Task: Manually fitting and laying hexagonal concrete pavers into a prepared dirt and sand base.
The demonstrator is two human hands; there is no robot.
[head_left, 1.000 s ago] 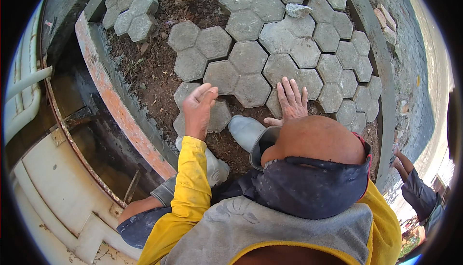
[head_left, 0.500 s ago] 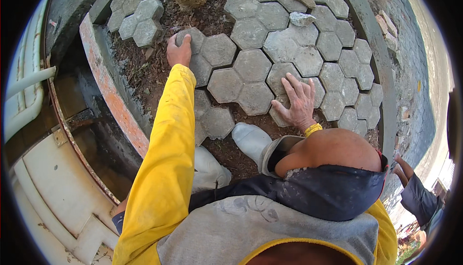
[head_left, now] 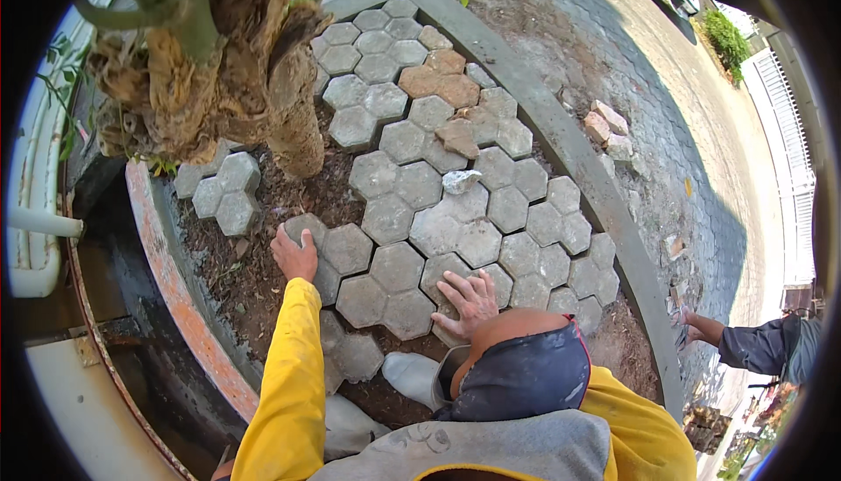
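Observation:
My left hand [head_left: 296,255] grips the left edge of a grey three-lobed concrete paving block [head_left: 347,249], its thumb raised against the block's side. The block lies on brown soil, beside the laid pavers. Spread flat on another paving block [head_left: 442,272] near my knee is my right hand [head_left: 470,301], palm down and holding nothing. Below the left hand's block sits another paver [head_left: 357,357], close to my white boot [head_left: 410,378]. A white stone chunk [head_left: 461,181] and a flat brown stone piece [head_left: 458,138] rest on top of the pavers.
A gnarled tree trunk [head_left: 293,126] rises at upper left, with a stack of pavers [head_left: 229,194] beside it. Concrete curbs [head_left: 526,113] edge the bed; an orange-stained wall [head_left: 175,279] borders a drop at left. Broken bricks [head_left: 609,122] lie outside. Another person's arm [head_left: 745,345] shows at right.
My view has tilted up and to the right, bringing more of the trunk, far pavers and street into sight. Both hands stay at the same blocks.

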